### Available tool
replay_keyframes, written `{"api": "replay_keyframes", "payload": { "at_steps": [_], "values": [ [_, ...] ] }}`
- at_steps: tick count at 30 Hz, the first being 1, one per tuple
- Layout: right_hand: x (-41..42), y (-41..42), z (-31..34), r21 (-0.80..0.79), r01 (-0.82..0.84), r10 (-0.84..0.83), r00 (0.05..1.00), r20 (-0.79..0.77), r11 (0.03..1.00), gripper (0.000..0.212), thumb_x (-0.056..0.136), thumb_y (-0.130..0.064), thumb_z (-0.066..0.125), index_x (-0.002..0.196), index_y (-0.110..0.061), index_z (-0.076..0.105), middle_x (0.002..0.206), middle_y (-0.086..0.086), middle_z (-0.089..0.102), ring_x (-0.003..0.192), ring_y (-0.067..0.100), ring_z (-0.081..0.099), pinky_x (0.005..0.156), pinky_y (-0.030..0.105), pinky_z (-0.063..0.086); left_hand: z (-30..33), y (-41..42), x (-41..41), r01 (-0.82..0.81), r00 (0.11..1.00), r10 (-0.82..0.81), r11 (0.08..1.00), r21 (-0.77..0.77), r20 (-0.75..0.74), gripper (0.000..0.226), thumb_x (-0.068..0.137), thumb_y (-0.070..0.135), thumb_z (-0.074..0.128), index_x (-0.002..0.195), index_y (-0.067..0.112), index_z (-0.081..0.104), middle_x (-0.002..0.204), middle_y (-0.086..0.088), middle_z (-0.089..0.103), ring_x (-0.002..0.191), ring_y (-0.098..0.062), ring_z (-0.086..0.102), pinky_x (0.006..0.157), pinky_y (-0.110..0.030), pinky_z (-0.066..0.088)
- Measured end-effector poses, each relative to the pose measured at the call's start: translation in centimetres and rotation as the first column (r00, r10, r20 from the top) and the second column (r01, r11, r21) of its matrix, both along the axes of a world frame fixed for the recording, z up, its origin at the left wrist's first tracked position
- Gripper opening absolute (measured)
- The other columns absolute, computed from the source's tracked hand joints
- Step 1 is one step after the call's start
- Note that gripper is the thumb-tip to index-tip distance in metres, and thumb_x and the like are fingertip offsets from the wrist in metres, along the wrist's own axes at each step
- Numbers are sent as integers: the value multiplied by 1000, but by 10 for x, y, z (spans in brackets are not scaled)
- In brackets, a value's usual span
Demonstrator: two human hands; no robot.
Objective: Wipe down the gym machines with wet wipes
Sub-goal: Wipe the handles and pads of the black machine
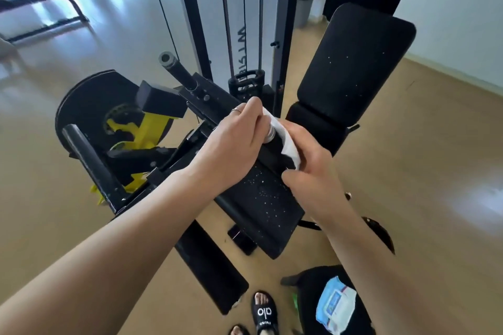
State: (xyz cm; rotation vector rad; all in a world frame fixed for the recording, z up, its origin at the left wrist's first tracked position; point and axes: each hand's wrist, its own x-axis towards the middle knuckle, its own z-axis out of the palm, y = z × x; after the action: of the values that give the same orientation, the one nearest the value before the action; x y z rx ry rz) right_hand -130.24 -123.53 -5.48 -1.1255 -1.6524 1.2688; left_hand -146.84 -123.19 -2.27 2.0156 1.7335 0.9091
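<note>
As a person leans over a black gym machine [261, 198], the right hand [307, 163] pinches a white wet wipe [285, 139] against its frame beside a metal knob [270, 132] (left hand [234, 144] curled over the frame); the speckled seat likely needs wiping next.

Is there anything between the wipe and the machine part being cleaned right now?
Nothing visible. The right hand holds the wipe against the black bar beside the silver knob, while the left hand rests on the bar from the other side. Where wipe meets bar is partly hidden by the fingers.
</note>
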Motion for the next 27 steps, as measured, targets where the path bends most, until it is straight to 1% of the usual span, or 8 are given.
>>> {"api": "replay_keyframes", "payload": {
  "at_steps": [5, 8, 12, 15, 19, 23, 25, 27],
  "values": [
    [-6, -3, -2, 137, -109, 75, 969, 236, 985, 92, 74, 20, 52, 156, -18, 36, 151, -14, 37, 144, 3, 23, 121, 18, 24, 1, 2, -1, 19, 1000, -19, 1000, -7, -13, 27, 108, 28, 36, 84, 15, 36, 77, 0, 45, 69, -21, 44, 61, -39, 41],
    [-6, -2, -1, 40, -132, 125, 980, 155, 990, 82, 83, 5, 52, 159, -21, 33, 153, -22, 32, 147, -1, 22, 124, 28, 26, 2, 3, -2, 25, 1000, -25, 1000, -5, -3, 27, 108, 28, 38, 83, 16, 37, 76, 3, 44, 69, -21, 44, 61, -37, 41],
    [2, 12, -1, -172, -115, 74, 970, -230, 978, 56, 93, -21, 44, 147, -21, 54, 149, -12, 54, 139, 6, 48, 118, 40, 39, 7, 3, -5, 42, 996, -41, 999, 8, -74, 25, 107, 28, 39, 84, 18, 39, 78, 4, 45, 68, -20, 46, 59, -36, 42],
    [6, 18, -4, 47, -110, 108, 993, 42, 993, 54, 97, -30, 67, 148, -23, 52, 140, -16, 55, 124, 8, 56, 101, 32, 53, 9, 4, -6, 54, 997, -54, 999, 1, -62, 25, 106, 28, 41, 83, 19, 40, 76, 5, 45, 68, -20, 46, 59, -39, 42],
    [9, 42, -6, 187, -173, 127, 964, 234, 967, 72, 84, -29, 84, 148, -21, 52, 127, -17, 56, 113, 8, 56, 86, 21, 52, 7, 7, -12, 87, 995, -87, 996, -4, -54, 24, 106, 27, 43, 85, 16, 42, 75, 3, 48, 69, -19, 46, 59, -34, 40],
    [-12, 60, -3, 340, -243, 48, 869, 492, 908, 36, 78, -48, 75, 109, -32, 63, 102, -18, 57, 98, 12, 50, 85, 29, 45, 8, 12, -17, 128, 990, -129, 991, -33, -51, 23, 105, 28, 43, 85, 17, 42, 74, 4, 49, 69, -17, 46, 58, -24, 36],
    [-26, 62, -3, 364, -249, 36, 865, 501, 898, 27, 81, -46, 72, 90, -25, 58, 89, -12, 60, 88, 17, 53, 82, 34, 46, 9, 13, -20, 143, 988, -146, 988, -55, -55, 23, 105, 30, 43, 85, 18, 42, 75, 5, 50, 70, -16, 47, 59, -23, 38],
    [-35, 59, -5, 319, -192, 75, 936, 343, 928, 20, 85, -28, 77, 87, -13, 64, 80, -3, 64, 78, 19, 61, 76, 36, 51, 10, 14, -22, 161, 981, -165, 986, -46, -98, 24, 106, 32, 42, 85, 19, 42, 75, 6, 49, 69, -16, 48, 58, -23, 39]
  ]
}}
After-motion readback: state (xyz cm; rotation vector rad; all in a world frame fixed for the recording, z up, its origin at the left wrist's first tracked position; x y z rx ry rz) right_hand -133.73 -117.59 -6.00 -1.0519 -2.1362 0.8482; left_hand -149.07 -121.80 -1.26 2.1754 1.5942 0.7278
